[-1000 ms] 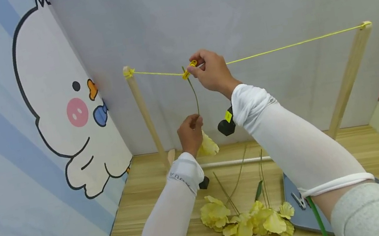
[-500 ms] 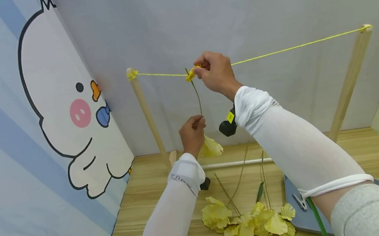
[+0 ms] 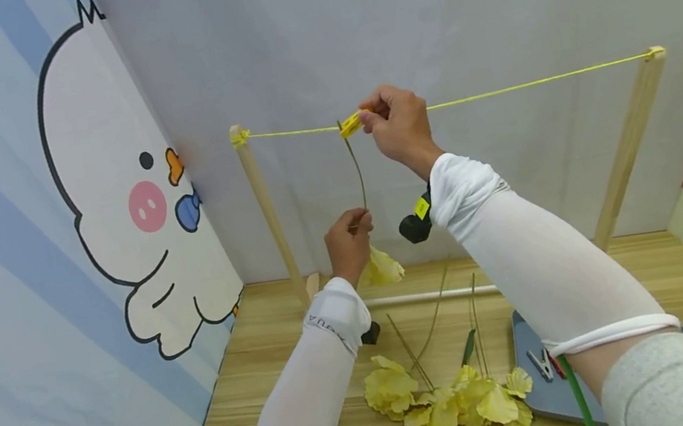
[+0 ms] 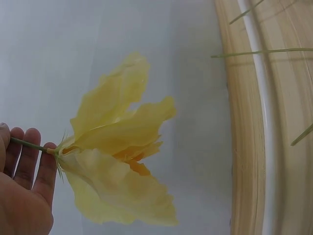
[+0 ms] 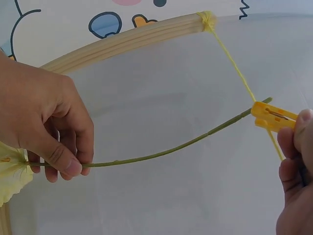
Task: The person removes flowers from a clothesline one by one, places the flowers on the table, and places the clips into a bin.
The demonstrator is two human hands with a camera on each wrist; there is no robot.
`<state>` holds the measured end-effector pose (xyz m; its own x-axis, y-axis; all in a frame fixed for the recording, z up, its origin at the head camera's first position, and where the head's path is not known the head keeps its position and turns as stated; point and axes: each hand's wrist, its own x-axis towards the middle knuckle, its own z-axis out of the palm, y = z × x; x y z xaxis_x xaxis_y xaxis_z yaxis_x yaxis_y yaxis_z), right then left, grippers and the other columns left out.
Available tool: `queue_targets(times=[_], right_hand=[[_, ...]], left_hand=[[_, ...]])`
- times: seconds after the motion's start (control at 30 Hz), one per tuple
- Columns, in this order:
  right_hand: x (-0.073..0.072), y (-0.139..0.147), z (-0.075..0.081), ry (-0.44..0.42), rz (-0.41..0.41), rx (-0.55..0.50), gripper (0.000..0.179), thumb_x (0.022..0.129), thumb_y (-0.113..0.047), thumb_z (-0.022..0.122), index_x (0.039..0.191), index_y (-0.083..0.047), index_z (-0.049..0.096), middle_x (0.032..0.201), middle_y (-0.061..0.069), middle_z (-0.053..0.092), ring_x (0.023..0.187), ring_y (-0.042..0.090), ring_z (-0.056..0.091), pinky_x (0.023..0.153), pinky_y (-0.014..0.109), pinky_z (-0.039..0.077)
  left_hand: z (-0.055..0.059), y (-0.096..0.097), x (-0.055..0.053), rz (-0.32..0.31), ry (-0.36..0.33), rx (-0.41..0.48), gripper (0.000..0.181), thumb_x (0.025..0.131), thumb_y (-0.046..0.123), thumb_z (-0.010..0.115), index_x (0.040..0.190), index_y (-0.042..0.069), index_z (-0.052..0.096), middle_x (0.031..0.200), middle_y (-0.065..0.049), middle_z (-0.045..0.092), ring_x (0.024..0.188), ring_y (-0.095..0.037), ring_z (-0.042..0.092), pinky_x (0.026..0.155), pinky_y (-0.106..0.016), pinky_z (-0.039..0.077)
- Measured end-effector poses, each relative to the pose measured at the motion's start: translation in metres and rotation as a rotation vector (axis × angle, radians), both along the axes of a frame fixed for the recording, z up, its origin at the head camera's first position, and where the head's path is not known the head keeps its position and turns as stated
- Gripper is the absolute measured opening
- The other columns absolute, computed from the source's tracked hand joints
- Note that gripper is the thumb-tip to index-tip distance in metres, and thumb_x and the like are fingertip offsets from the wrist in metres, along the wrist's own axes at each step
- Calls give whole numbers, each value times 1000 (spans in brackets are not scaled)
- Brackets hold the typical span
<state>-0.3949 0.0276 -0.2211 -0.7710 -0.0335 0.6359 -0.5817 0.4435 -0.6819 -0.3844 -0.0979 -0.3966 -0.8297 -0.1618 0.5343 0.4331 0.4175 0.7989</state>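
Between thumb and fingers my left hand (image 3: 348,243) pinches the green stem (image 5: 156,155) of a yellow artificial flower (image 4: 117,161), close under the bloom, which hangs head down. My right hand (image 3: 399,124) pinches the handle end of a yellow clothespin (image 5: 271,116). The clothespin's tip meets the upper end of the stem at the yellow string (image 3: 517,87). In the right wrist view the stem's end pokes just past the clip. Whether the clip bites both stem and string is hard to tell.
Two wooden posts (image 3: 632,145) hold up the string, with a white bar (image 3: 430,295) low between them. Several yellow flowers (image 3: 442,407) lie on the wooden table (image 3: 265,406). A blue-grey tray (image 3: 526,340) holds small clips (image 3: 541,365), partly under my right arm.
My right hand and the clothespin have shifted slightly right and up, and the string's sag at the clip has lessened. My left hand stays on the stem.
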Motion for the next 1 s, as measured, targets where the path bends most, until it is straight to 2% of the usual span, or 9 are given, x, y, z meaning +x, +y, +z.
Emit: queue_targets(times=[0.2,0.37,0.53,0.6,0.77,0.9,1.0], right_hand=[[0,11,5,30,0,-49,14,94,-9,65,103,1,67,95,13,69,81,20,69,68,23,52],[-1,24,9,53,-6,-100,15,93,-7,65,104,2,66,95,14,69,79,18,68,66,21,51],[1,45,2,34,-30,-70,16,93,-7,65,106,2,65,96,13,68,80,17,67,65,19,49],[3,55,-4,6,-43,-43,17,93,-8,66,107,2,65,98,14,68,82,19,67,66,19,49],[7,80,-27,-108,-82,25,25,93,-12,66,113,3,63,103,16,65,89,25,64,71,22,50],[7,99,-57,-183,-98,66,30,93,-15,66,116,5,62,105,19,64,94,29,62,77,31,51],[8,113,-82,-242,-103,93,34,93,-18,67,117,6,63,105,20,64,95,31,61,79,36,51]], left_hand=[[-2,1,0,-27,-18,-5,25,97,20,62,110,-1,70,96,-13,72,86,-25,69,76,-38,56],[-7,4,-2,-46,-43,0,21,97,16,62,107,0,71,90,-13,71,83,-24,68,73,-34,56],[-21,9,0,-102,-116,27,18,97,14,62,107,1,70,91,-13,70,79,-21,68,67,-28,56],[-26,10,1,-130,-161,40,18,97,14,62,108,1,70,92,-13,70,78,-21,68,65,-28,56],[-27,14,5,-168,-258,38,17,95,10,63,107,-1,70,93,-15,69,78,-25,69,60,-28,56],[-30,15,5,-194,-338,53,16,94,8,65,105,-2,70,89,-14,69,76,-28,69,56,-28,55],[-37,17,6,-229,-438,101,18,94,7,65,108,-3,69,89,-15,68,78,-31,69,55,-29,56]])
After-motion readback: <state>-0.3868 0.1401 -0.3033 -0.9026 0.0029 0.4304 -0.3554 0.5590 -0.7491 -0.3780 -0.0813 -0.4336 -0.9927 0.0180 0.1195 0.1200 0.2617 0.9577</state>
